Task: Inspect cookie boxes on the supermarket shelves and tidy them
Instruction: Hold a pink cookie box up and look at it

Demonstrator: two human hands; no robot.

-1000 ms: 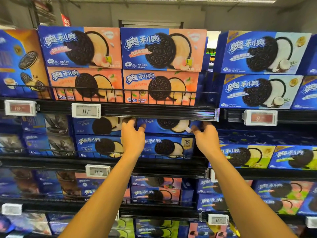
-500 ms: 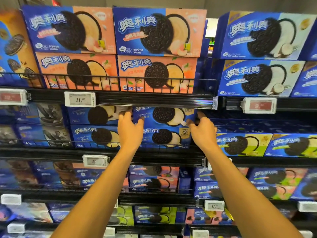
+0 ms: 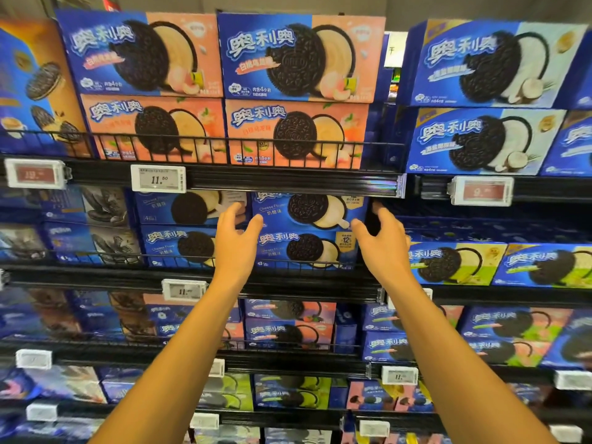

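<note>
Head view: my left hand (image 3: 235,238) and right hand (image 3: 382,240) flank the upper cheese-flavour cookie box (image 3: 309,211), stacked on another on the second shelf, just under the shelf rail (image 3: 288,182) at twelve o'clock. My fingers are spread and loosely curved, gripping nothing; whether any fingertip touches the box I cannot tell. Pulling it unevenly could catch it on that rail or tip it over the wire guard (image 3: 304,262). The rail hides its top edge; the gap at three o'clock is too dark to read.
</note>
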